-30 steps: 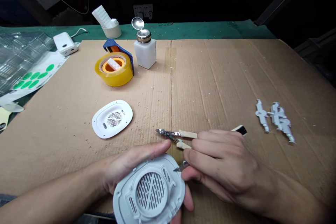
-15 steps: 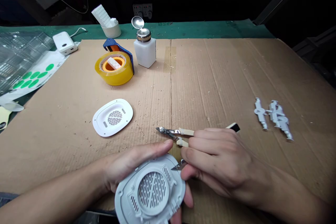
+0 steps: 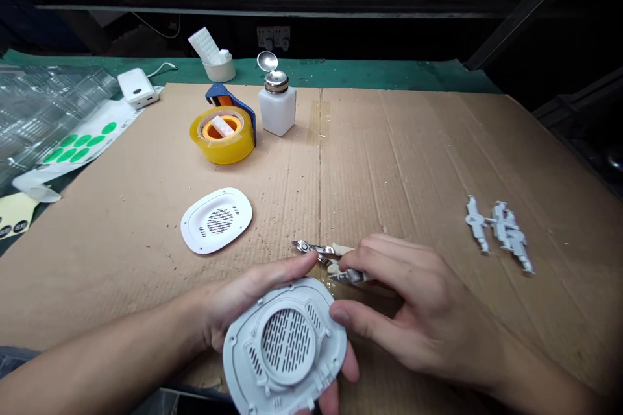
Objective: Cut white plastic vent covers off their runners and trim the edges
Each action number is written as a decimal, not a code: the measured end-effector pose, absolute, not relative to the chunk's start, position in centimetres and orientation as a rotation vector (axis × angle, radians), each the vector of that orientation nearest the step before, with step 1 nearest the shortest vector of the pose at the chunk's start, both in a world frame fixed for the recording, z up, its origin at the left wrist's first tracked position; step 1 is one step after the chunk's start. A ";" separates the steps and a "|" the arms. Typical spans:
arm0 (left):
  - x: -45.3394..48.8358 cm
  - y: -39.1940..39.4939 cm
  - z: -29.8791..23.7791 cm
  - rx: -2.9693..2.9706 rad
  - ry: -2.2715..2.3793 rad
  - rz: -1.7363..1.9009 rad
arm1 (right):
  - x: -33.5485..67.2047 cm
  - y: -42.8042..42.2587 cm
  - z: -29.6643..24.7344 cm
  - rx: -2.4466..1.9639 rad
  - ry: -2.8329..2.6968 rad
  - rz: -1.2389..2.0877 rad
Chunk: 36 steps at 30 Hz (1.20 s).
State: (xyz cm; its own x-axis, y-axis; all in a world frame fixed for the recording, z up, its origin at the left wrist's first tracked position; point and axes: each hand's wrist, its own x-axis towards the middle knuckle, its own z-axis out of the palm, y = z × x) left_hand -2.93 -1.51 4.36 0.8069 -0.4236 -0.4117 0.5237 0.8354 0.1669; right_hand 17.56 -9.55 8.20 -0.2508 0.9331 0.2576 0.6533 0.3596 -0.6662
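My left hand (image 3: 253,295) grips a light grey oval plastic cover (image 3: 241,363), its ribbed inner side and round slotted grille facing up. The thumb lies along the upper edge and fingertips show beneath the right edge. Beside the cover is my right hand (image 3: 413,311), thumb and fingers apart, with the thumb tip close to the cover's rim. Under its index fingertip, a thin metal blade (image 3: 348,277) shows by the cutting pliers (image 3: 306,246), which lie on the cardboard. The pliers' pale handles are partly hidden by the fingers.
A second oval grille cover (image 3: 195,230) lies left of centre on the cardboard (image 3: 409,162). Behind it stand a yellow tape roll (image 3: 228,152) with a blue dispenser and a white pump bottle (image 3: 277,110). Grey plastic parts (image 3: 509,233) lie right; clear plastic trays (image 3: 43,110) are left.
My right hand has drawn the blade away from the cover's edge towards the pliers, and its thumb and fingers have spread. My left hand keeps hold of the cover. The view has tilted up slightly.
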 end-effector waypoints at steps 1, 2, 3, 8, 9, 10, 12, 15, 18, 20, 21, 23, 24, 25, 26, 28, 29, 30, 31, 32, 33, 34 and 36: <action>-2.9 -1.5 4.3 0.280 0.353 -0.507 | 17.4 -9.4 8.2 -1.393 -1.983 0.604; -2.9 -1.5 4.2 0.280 0.334 -0.503 | 17.3 -9.3 8.2 -1.415 -1.968 0.633; -2.9 -1.5 4.1 0.278 0.314 -0.502 | 17.2 -9.3 8.1 -1.438 -1.953 0.660; -2.8 -1.5 4.4 0.278 0.328 -0.539 | 16.9 -9.1 8.0 -1.549 -1.878 0.734; -2.8 -1.5 4.4 0.279 0.318 -0.543 | 16.9 -9.1 8.0 -1.576 -1.869 0.723; -2.8 -1.4 4.5 0.279 0.302 -0.542 | 17.0 -9.1 8.0 -1.600 -1.862 0.708; -2.9 -1.4 4.4 0.264 0.254 -0.531 | 17.2 -9.2 8.1 -1.636 -1.839 0.665; -2.9 -1.6 3.9 0.211 0.182 -0.506 | 17.7 -9.1 8.2 -1.659 -1.816 0.595; -3.0 -1.7 3.4 0.184 0.153 -0.484 | 18.5 -9.0 8.2 -1.660 -1.858 0.575; -3.0 -1.7 3.3 0.197 0.169 -0.488 | 19.1 -8.9 7.9 -1.701 -1.902 0.523; -3.0 -1.6 3.3 0.206 0.180 -0.494 | 19.5 -8.9 7.6 -1.740 -1.924 0.465; -3.0 -1.5 3.6 0.212 0.187 -0.502 | 20.1 -8.9 7.1 -1.838 -1.965 0.295; -3.0 -1.5 3.8 0.214 0.188 -0.507 | 20.4 -8.9 6.8 -1.884 -1.981 0.198; -2.9 -1.4 4.0 0.218 0.188 -0.512 | 20.7 -8.8 6.5 -1.922 -1.996 0.099; -2.9 -1.3 4.2 0.223 0.190 -0.517 | 20.9 -8.8 6.3 -1.950 -2.006 0.006; -2.8 -1.1 4.5 0.236 0.188 -0.517 | 21.2 -8.7 6.0 -1.985 -2.008 -0.134; -2.7 -1.1 4.7 0.247 0.186 -0.515 | 21.3 -8.6 5.9 -1.993 -2.005 -0.168; -2.6 -1.0 4.9 0.260 0.185 -0.515 | 21.4 -8.6 5.9 -1.995 -2.005 -0.184; -2.5 -0.9 5.1 0.277 0.187 -0.516 | 21.4 -8.5 5.9 -1.992 -2.013 -0.191; -2.4 -0.8 5.3 0.297 0.196 -0.521 | 21.4 -8.4 5.8 -1.983 -2.023 -0.200; -2.3 -0.7 5.5 0.320 0.209 -0.528 | 21.5 -8.4 5.7 -1.971 -2.037 -0.210; -2.2 -0.6 5.7 0.345 0.225 -0.539 | 21.5 -8.3 5.6 -1.961 -2.051 -0.213; -2.1 -0.5 6.1 0.390 0.257 -0.551 | 21.7 -8.2 5.3 -1.949 -2.072 -0.192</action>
